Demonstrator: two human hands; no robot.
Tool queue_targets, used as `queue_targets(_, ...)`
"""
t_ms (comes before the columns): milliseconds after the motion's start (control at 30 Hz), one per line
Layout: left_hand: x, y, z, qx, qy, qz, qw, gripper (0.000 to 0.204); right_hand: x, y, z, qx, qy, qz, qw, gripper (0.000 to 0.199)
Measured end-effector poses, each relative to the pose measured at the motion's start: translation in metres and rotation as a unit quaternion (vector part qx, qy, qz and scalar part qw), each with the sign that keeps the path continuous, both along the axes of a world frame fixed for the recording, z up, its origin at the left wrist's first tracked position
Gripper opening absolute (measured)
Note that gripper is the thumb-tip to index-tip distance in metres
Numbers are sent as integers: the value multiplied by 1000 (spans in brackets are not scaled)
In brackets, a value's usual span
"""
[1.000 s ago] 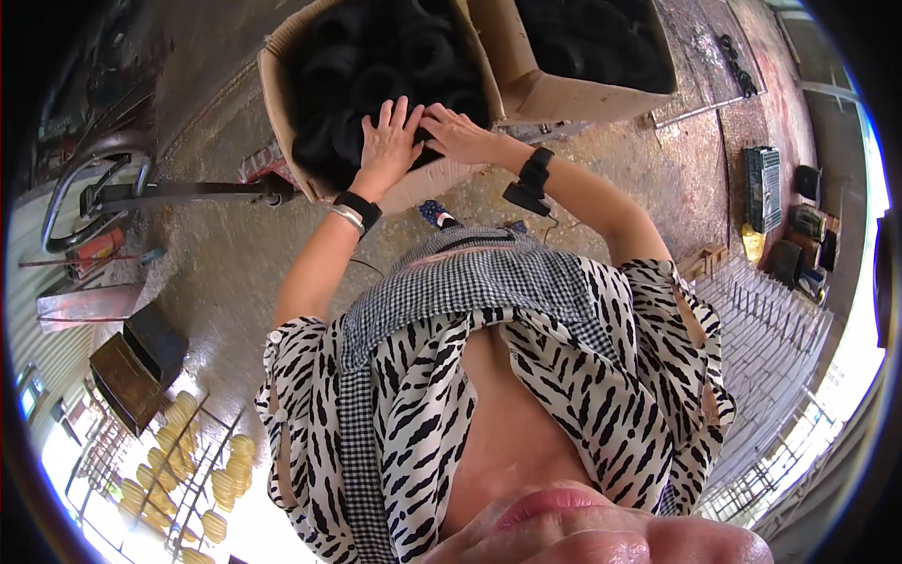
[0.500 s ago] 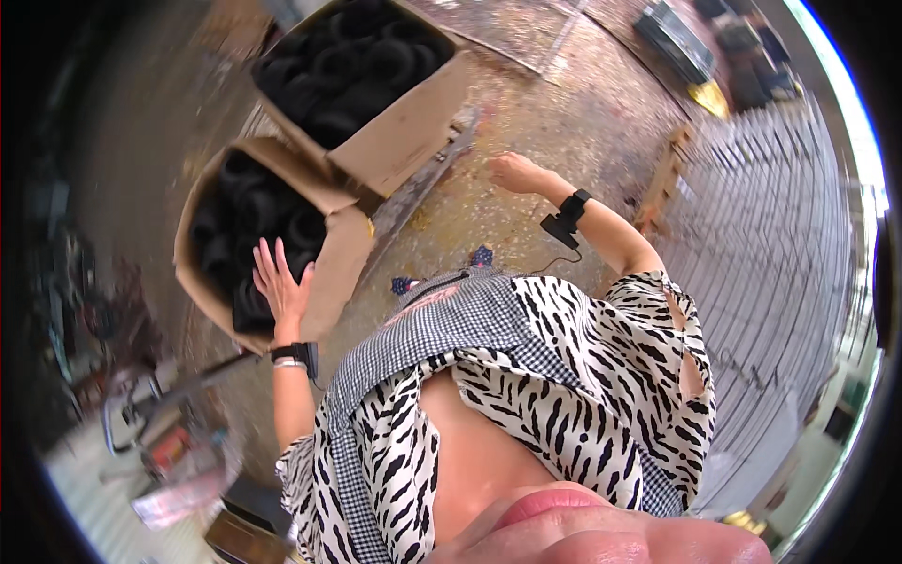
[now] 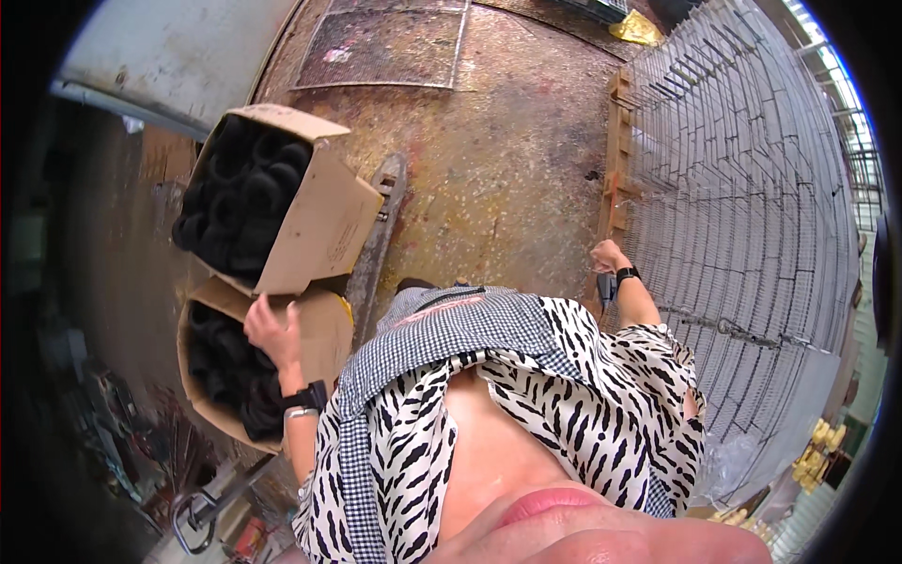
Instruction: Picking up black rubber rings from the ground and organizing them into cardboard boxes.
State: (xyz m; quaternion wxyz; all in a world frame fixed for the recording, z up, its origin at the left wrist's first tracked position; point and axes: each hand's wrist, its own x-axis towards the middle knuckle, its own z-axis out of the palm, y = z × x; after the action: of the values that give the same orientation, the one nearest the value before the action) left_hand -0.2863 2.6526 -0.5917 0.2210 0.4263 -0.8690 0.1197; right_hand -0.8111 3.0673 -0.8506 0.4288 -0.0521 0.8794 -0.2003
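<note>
My left hand (image 3: 271, 334) hovers at the near cardboard box (image 3: 326, 331), close to the corner where the far cardboard box (image 3: 324, 230) meets it. Its fingers are apart and slightly bent, with nothing held. Fuzzy black rings (image 3: 246, 193) fill the far box, and more black rings (image 3: 221, 357) lie in the near one. Out to the right, my right hand (image 3: 609, 256) is curled into a loose fist beside a wooden pallet edge (image 3: 615, 188). I see nothing in it. Each wrist wears a black strap with a small device.
A stack of wire mesh racks (image 3: 733, 188) rises on the right. Under the boxes a worn grey fork (image 3: 383, 221) sticks out, and a metal loop handle (image 3: 194, 522) stands at lower left. A mesh frame (image 3: 381, 47) lies on the stained floor ahead.
The view has turned left and the boxes sit lower in it. My left hand has gone from spread over the near box's rings to its edge. My right hand has swung back toward the racks.
</note>
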Motion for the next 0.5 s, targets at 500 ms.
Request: queue_targets(500, -600, -364, -190, 526, -178, -230, 799, 40, -362, -315, -106, -188, 27, -28, 981, 24)
